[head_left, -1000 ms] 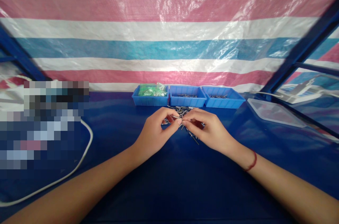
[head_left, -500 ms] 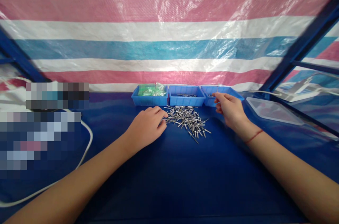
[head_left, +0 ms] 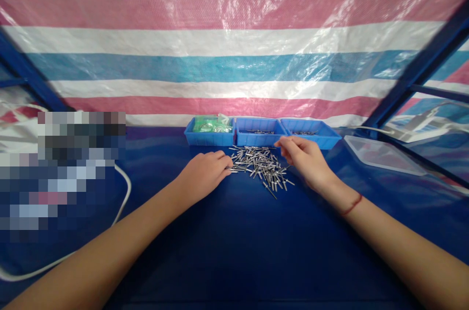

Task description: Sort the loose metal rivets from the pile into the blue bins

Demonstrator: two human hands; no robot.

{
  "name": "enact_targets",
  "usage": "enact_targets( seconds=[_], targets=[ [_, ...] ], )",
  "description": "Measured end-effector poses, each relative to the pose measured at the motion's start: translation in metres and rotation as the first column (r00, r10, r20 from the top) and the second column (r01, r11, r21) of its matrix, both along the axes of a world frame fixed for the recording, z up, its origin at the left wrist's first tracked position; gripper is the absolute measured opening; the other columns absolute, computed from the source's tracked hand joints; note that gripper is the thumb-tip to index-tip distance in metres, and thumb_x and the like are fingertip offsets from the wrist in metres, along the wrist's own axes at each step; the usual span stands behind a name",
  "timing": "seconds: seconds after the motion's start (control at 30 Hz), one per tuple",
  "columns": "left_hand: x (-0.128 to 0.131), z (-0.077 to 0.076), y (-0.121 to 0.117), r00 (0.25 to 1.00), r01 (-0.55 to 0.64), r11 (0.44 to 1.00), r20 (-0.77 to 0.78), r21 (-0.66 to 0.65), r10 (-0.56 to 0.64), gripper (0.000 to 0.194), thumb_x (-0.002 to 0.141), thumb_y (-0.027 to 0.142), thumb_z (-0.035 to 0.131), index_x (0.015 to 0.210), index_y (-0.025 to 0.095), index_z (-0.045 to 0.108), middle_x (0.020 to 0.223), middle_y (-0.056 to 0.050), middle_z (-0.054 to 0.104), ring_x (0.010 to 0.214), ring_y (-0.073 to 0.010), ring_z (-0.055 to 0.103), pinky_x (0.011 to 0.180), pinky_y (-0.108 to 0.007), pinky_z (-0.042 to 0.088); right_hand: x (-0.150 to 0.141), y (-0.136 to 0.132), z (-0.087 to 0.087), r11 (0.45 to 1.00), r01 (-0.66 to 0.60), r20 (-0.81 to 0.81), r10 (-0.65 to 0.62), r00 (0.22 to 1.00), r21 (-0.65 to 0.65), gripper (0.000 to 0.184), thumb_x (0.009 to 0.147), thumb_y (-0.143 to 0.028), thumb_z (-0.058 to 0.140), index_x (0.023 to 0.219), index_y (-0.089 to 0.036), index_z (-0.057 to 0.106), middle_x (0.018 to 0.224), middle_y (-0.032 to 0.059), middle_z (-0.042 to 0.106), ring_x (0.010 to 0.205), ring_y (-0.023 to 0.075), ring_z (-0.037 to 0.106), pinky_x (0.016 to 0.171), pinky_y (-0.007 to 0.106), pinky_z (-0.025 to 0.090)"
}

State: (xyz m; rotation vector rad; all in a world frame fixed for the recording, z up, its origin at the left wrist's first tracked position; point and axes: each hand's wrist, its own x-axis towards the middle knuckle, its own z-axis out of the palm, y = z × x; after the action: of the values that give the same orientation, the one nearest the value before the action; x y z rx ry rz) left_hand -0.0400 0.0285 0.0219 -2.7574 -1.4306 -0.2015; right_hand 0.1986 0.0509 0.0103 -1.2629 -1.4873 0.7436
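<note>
A loose pile of silver blind rivets lies on the blue tabletop. At its left edge my left hand rests low, thumb and fingers drawn together on rivets whose ends show at the fingertips. My right hand hovers over the pile's right side, just in front of the bins, with curled fingers and nothing visible in them. Some rivets lie in the middle blue bin and in the right blue bin. Green plastic packaging fills much of the left blue bin.
A clear plastic lid lies to the right, with a white power strip behind it. A white cable curves across the left side. Blue frame posts and a striped plastic sheet border the table.
My right hand has moved left and nearer from the right bin to the pile; the thin pin at its fingertips no longer shows. My left fingers have closed together at the pile's edge.
</note>
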Motion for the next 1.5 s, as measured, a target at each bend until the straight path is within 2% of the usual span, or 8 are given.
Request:
enact_targets(
  seconds=[0.17,0.6,0.77,0.9,1.0,1.13,1.27,1.5],
  targets=[
    [0.005,-0.007,0.002,0.995,0.056,0.998,0.09,-0.035,-0.053,0.024,0.093,0.023,0.043,0.109,0.015,0.06,0.103,-0.008,0.062,0.096,-0.0204,0.06,0.086,-0.033,0.046,-0.011,-0.013,0.001,0.994,-0.092,0.233,0.075,0.97,0.062,0.035,0.085,-0.041,0.047,0.065,-0.015,0.061,0.055,-0.0012,0.049,0.052,0.0106,0.043,0.051,0.024,0.034],
    [0.013,-0.019,0.001,0.946,0.136,0.991,0.296,0.003,-0.13,0.023,0.093,0.02,0.043,0.103,0.016,0.063,0.1,-0.007,0.059,0.092,-0.0181,0.06,0.088,-0.033,0.047,-0.017,-0.021,-0.004,0.954,-0.266,0.367,0.2,0.908,0.139,0.03,0.088,-0.033,0.046,0.072,-0.016,0.064,0.071,0.0027,0.064,0.064,0.0138,0.056,0.06,0.025,0.042],
    [0.019,-0.016,-0.005,0.767,0.128,0.989,0.624,0.077,-0.148,0.016,0.091,0.021,0.047,0.097,0.019,0.062,0.095,-0.003,0.063,0.089,-0.0144,0.061,0.084,-0.027,0.047,-0.021,-0.023,-0.006,0.932,-0.325,0.41,0.236,0.881,0.162,0.017,0.082,-0.029,0.057,0.087,-0.015,0.065,0.072,0.0015,0.06,0.056,0.0106,0.049,0.055,0.024,0.041],
    [0.026,-0.019,-0.009,0.53,0.136,0.987,0.848,-0.082,-0.002,0.01,0.087,0.024,0.054,0.093,0.018,0.061,0.088,-0.001,0.066,0.081,-0.0126,0.064,0.076,-0.023,0.05,-0.025,-0.028,-0.005,0.898,-0.401,0.379,0.312,0.871,0.183,0.014,0.083,-0.027,0.058,0.088,-0.017,0.066,0.077,0.0026,0.062,0.059,0.0106,0.051,0.055,0.024,0.041],
    [0.028,-0.022,-0.009,0.459,0.154,0.975,0.886,-0.16,0.073,0.011,0.085,0.026,0.056,0.09,0.018,0.06,0.087,-0.001,0.067,0.082,-0.0136,0.065,0.075,-0.024,0.051,-0.025,-0.029,-0.004,0.902,-0.37,0.314,0.293,0.903,0.223,0.015,0.085,-0.027,0.056,0.081,-0.017,0.066,0.077,0.0034,0.063,0.064,0.0118,0.053,0.057,0.024,0.041],
    [0.03,-0.02,-0.011,0.534,0.126,0.981,0.844,-0.15,0.06,0.008,0.083,0.024,0.057,0.085,0.017,0.061,0.083,0.0,0.067,0.078,-0.0131,0.064,0.074,-0.024,0.05,-0.026,-0.03,-0.002,0.934,-0.276,0.182,0.238,0.954,0.226,0.015,0.083,-0.03,0.06,0.083,-0.016,0.065,0.072,0.0016,0.059,0.059,0.0104,0.05,0.053,0.024,0.039],
    [0.031,-0.016,-0.014,0.607,0.119,0.985,0.794,-0.124,0.026,0.012,0.084,0.025,0.057,0.092,0.018,0.062,0.086,0.0,0.069,0.078,-0.0137,0.063,0.074,-0.024,0.048,-0.029,-0.033,0.0,0.934,-0.297,0.113,0.279,0.953,0.197,0.016,0.082,-0.032,0.061,0.079,-0.016,0.063,0.066,-0.0006,0.054,0.057,0.0096,0.047,0.052,0.024,0.038],
    [0.03,-0.019,-0.014,0.618,0.131,0.981,0.786,-0.143,0.032,0.016,0.089,0.027,0.051,0.095,0.02,0.063,0.087,0.001,0.069,0.08,-0.0135,0.063,0.074,-0.024,0.045,-0.029,-0.034,-0.002,0.933,-0.315,0.048,0.312,0.949,0.176,0.016,0.08,-0.032,0.064,0.085,-0.017,0.066,0.07,0.0004,0.057,0.058,0.0103,0.05,0.053,0.024,0.04]
  ],
)
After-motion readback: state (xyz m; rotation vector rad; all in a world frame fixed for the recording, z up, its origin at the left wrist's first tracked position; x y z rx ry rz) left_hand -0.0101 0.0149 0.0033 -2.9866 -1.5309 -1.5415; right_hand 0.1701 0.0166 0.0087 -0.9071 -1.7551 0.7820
